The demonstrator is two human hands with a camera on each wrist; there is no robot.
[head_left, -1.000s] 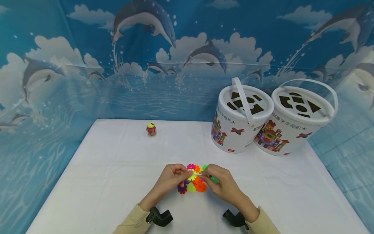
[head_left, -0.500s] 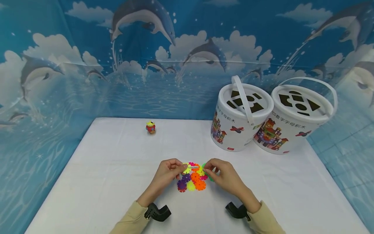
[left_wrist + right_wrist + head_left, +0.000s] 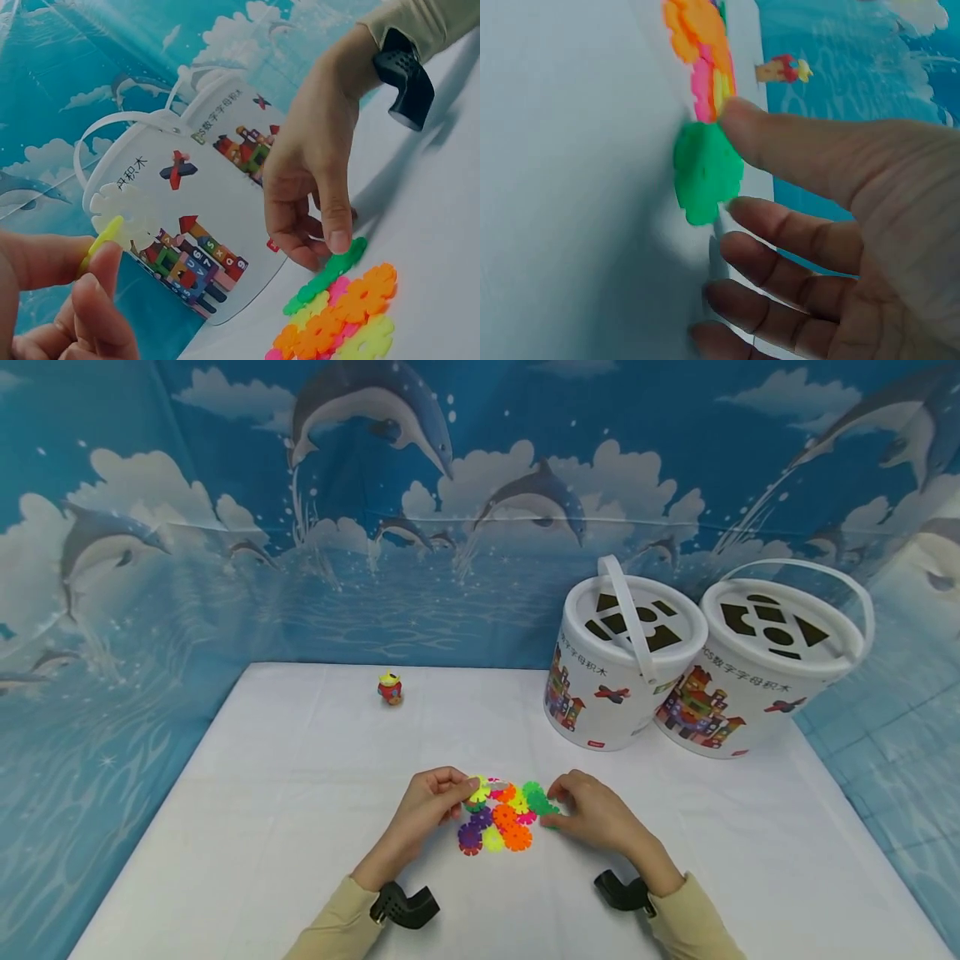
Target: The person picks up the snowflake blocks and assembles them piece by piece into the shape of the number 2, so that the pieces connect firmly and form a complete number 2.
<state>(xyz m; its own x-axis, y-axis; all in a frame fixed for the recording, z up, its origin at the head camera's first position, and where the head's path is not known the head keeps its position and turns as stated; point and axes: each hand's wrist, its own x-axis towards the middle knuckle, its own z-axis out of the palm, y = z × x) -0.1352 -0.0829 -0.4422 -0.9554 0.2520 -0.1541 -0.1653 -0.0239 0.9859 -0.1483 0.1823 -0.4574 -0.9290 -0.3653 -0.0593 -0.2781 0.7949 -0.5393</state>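
Observation:
In the head view my left hand (image 3: 429, 803) pinches a yellow snowflake disc (image 3: 479, 790) between thumb and forefinger. A white translucent snowflake disc (image 3: 126, 211) is joined to it at an angle, seen in the left wrist view. My right hand (image 3: 595, 812) is at the right end of the pile, thumb and forefinger spread on either side of a green disc (image 3: 707, 171) with its fingertips right at the edge. Orange discs (image 3: 517, 837), purple discs (image 3: 470, 835) and other bright ones lie bunched on the table between the hands.
Two white lidded buckets (image 3: 600, 693) with handles stand side by side at the back right of the white table (image 3: 315, 752). Farther left, a small red and yellow toy figure (image 3: 390, 690) stands near the back edge. A dolphin-print curtain (image 3: 375, 602) hangs behind.
My left hand has moved slightly left and away with the joined yellow and white discs. The right hand has drawn away from them to the right, to the green discs.

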